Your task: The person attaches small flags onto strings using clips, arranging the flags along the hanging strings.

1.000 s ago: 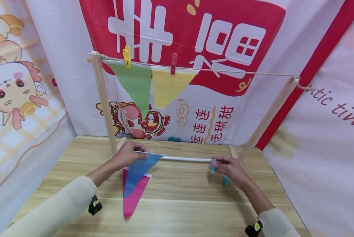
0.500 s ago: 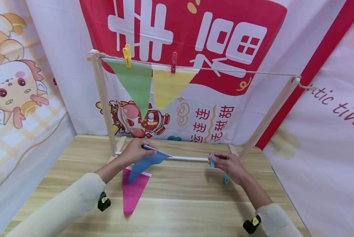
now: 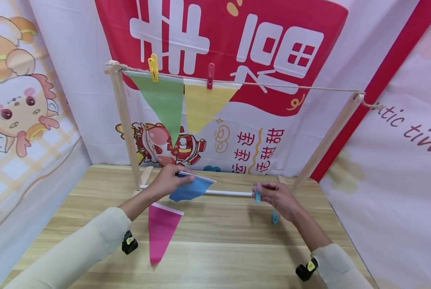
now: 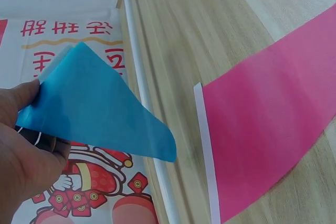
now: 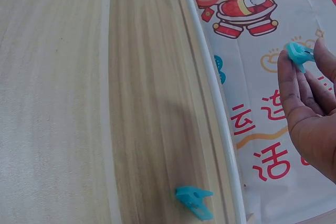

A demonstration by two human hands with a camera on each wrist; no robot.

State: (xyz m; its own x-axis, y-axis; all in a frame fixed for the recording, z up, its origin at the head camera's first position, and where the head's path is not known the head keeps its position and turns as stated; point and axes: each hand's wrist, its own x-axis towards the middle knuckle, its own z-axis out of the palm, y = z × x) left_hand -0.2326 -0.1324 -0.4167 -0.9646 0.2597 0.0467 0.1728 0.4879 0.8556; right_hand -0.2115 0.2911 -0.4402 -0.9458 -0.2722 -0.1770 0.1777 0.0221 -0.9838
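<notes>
Left hand (image 3: 166,182) has its grip pinched on the white top edge of the blue flag (image 3: 191,189), thumb and fingers curled round it; flag is lifted off the counter (image 3: 219,241), hanging just above the white rod (image 3: 229,193) at the base of the frame. In the left wrist view the blue flag (image 4: 100,111) folds out from the hand (image 4: 26,156), tip free in the air over the rod (image 4: 144,103). Right hand (image 3: 278,198) has its grip pinched on a blue clip (image 3: 257,193), held at the fingertips just above the right end of the rod; right wrist view shows the clip (image 5: 299,53) between thumb and fingers of that hand (image 5: 310,114). A second blue clip (image 5: 194,201) lies on the counter beside the rod, below the right hand. Pink flag (image 3: 160,233) lies flat on the counter in front of the left hand, point toward the person, white band up; not touching the blue one. Above, a rope (image 3: 291,86) runs between two wooden posts (image 3: 125,124); green flag (image 3: 162,102) hangs from it under a yellow clip (image 3: 152,69), yellow flag (image 3: 204,104) next to it under a red clip (image 3: 210,75). Right part of the rope is bare. Printed banners (image 3: 237,44) behind and to both sides.
</notes>
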